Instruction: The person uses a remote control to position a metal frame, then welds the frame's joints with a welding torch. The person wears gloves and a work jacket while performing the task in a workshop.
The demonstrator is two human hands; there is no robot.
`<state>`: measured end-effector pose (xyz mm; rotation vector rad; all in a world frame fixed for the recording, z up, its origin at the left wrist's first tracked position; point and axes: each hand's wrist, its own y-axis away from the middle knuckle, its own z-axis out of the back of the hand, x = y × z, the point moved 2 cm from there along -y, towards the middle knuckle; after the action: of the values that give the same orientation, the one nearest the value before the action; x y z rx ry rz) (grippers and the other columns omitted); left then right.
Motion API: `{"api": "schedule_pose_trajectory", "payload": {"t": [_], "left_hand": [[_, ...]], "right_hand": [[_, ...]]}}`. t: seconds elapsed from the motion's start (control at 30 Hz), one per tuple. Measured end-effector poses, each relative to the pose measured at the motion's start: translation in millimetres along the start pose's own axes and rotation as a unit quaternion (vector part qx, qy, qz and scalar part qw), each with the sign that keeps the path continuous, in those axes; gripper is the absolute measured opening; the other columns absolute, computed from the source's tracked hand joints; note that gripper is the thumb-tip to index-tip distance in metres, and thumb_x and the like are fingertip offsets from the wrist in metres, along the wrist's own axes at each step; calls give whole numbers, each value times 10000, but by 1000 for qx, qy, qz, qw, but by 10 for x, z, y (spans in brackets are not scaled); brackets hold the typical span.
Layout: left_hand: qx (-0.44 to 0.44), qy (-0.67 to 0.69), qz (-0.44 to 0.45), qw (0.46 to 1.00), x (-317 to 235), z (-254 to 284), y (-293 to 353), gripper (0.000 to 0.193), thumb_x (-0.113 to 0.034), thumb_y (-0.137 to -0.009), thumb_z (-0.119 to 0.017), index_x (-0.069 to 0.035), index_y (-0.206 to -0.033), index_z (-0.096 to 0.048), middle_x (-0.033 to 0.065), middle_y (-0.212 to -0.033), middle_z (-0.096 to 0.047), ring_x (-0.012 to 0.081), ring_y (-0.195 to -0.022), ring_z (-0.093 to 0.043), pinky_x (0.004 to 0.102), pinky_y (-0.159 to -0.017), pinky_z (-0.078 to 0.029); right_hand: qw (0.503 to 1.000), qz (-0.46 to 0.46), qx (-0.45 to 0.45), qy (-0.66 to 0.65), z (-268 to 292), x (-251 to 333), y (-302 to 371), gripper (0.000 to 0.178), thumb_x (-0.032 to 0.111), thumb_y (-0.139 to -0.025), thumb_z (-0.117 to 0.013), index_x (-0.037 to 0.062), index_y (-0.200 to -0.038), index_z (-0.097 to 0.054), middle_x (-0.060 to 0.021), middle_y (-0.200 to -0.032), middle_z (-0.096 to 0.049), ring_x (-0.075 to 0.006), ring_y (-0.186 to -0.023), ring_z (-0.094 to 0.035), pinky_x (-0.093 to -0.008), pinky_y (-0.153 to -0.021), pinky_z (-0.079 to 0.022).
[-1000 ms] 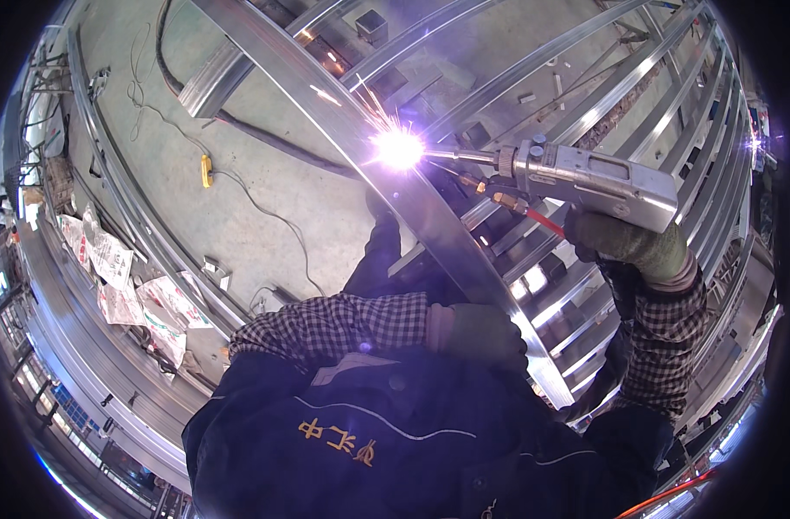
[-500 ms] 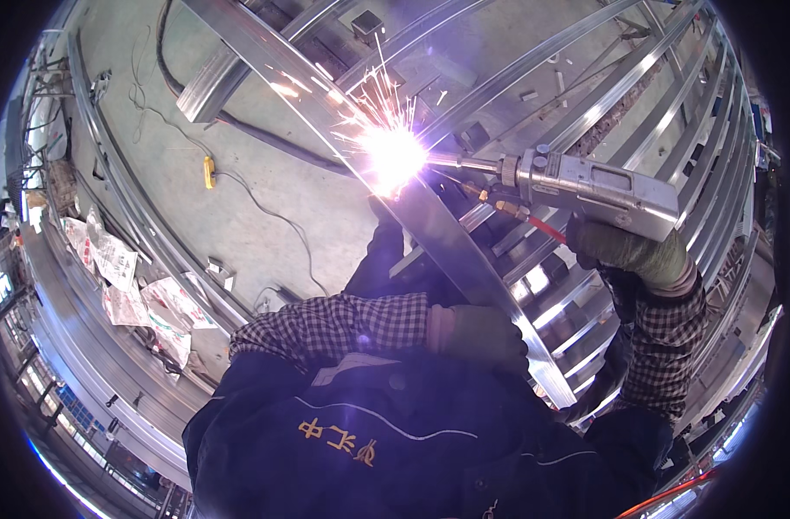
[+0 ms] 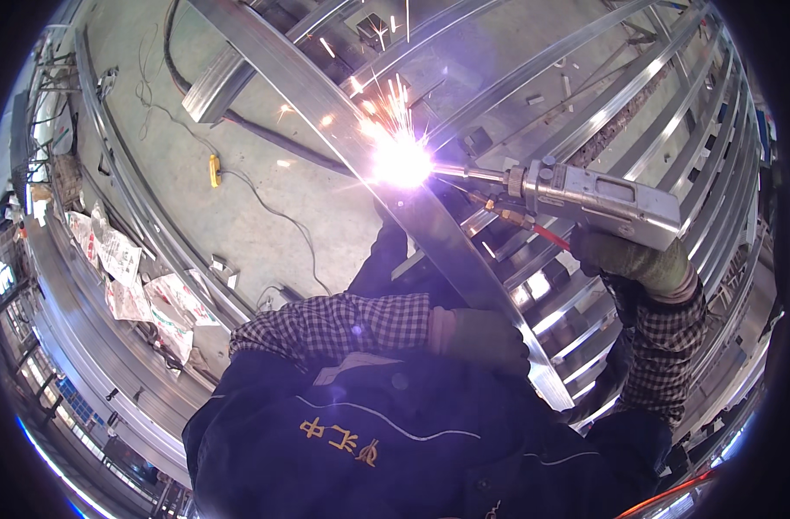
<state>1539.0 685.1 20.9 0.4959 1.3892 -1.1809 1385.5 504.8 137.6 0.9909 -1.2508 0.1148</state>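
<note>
My gloved right hand [image 3: 637,259] grips the handle of a silver welding gun [image 3: 602,197], at the right. The gun's narrow nozzle points left at a long metal tube [image 3: 451,238], where a white-violet glare [image 3: 402,161] throws orange sparks up and left. The glare hides the nozzle's tip and the spot it touches. A red hose and brass fittings [image 3: 498,208] hang under the gun. My gloved left hand [image 3: 490,342] lies against the near part of the tube, in front of my chest; its fingers are hidden.
Parallel metal bars [image 3: 611,95] form a rack on the right. A dark cable [image 3: 282,154] passes behind the tube. On the floor at left lies a yellow switch box [image 3: 214,170] on a thin cord. White printed sacks [image 3: 140,285] lie beside long profiles [image 3: 109,363].
The glare looks smaller, and the sparks spread differently, with some flying farther up. The whole view has shifted slightly; both hands keep nearly the same places.
</note>
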Motion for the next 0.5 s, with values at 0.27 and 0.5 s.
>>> {"api": "schedule_pose_trajectory", "payload": {"t": [0.27,0.5], "left_hand": [[28,-60,-7,998,-20,1,-76,119,-165,-923,-642,-70,-981,-686,124,-929,-714,344,-883,-736,446,-748,-596],[-55,-4,-74,996,149,-195,-24,178,-206,-961,-593,-97,-1091,-645,115,-1004,-676,323,-915,-702,449,-753,-585]], "right_hand": [[999,12,21,46,216,-70,-40,254,125,-945,-787,-13,-1143,-710,-58,-850,-708,-131,-705,-677,-256,-591,-553],[999,-19,-31,2,34,268,-382,218,216,-952,-793,12,-1015,-752,-55,-848,-702,-141,-725,-673,-268,-610,-524]]}}
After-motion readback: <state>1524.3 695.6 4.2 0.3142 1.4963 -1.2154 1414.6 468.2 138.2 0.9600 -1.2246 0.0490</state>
